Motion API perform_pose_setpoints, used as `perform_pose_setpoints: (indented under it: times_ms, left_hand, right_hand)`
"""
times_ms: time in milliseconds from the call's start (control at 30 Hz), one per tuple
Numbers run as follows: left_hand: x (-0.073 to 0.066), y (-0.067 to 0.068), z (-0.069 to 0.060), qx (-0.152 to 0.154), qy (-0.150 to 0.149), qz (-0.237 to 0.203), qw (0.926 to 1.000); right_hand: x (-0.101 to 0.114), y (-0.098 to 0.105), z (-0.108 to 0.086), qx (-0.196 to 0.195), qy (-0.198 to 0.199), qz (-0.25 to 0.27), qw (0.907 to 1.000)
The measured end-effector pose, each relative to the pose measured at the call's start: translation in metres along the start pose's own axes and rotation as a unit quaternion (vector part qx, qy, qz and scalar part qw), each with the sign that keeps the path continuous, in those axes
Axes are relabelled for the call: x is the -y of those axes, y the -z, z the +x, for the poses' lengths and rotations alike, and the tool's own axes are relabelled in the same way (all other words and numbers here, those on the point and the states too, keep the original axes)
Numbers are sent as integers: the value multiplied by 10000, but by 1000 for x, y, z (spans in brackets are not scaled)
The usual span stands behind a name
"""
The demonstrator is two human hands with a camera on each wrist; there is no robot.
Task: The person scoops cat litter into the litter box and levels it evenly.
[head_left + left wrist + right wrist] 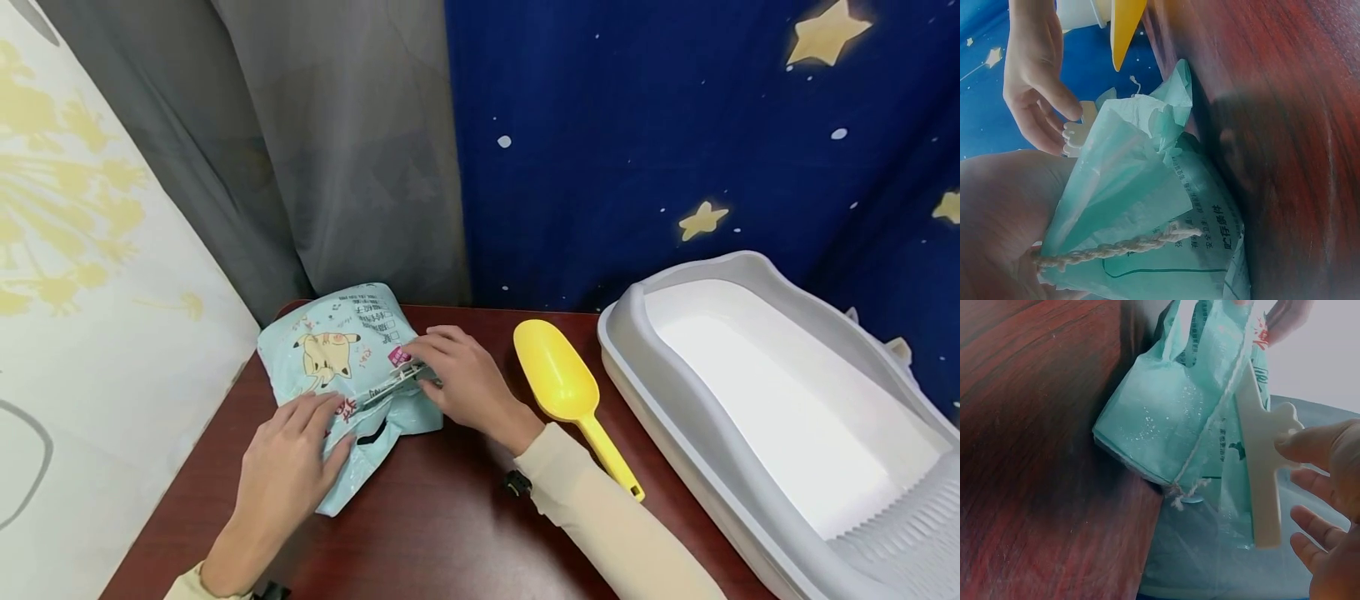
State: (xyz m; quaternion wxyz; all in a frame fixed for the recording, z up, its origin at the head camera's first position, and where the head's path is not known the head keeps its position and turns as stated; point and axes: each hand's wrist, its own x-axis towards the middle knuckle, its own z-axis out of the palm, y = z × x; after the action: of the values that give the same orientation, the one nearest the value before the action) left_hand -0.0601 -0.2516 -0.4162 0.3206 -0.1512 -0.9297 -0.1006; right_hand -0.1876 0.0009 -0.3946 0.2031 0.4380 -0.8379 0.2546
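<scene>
A light-blue plastic bag with a yellow cartoon animal lies on the table, its near end gathered and folded. Across that end runs a cream-coloured sealing clip with a scalloped end; from above, only its edge shows. My left hand grips the folded end, thumb on the near side and fingers over the printed face. A twisted string hangs by the left thumb. At the clip's scalloped end is my right hand, its thumb tip touching the clip and its other fingers loosely bent and apart.
A yellow scoop lies right of the bag, its handle passing beyond my right forearm. Farther right stands a large grey litter tray with a white inside. Grey and dark-blue curtains hang behind the dark red table; a white patterned wall borders its left.
</scene>
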Motion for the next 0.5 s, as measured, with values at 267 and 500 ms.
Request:
perform_pose_setpoints:
  times_ms: [267,500]
  left_hand:
    - [0,-1,0,-44,-36,-7,10000]
    - [0,-1,-1,-31,-29,-17,10000]
  right_hand:
    - [3,-9,4,136,-114,8,9998]
    - [1,-14,5,-8,-11,-32,10000]
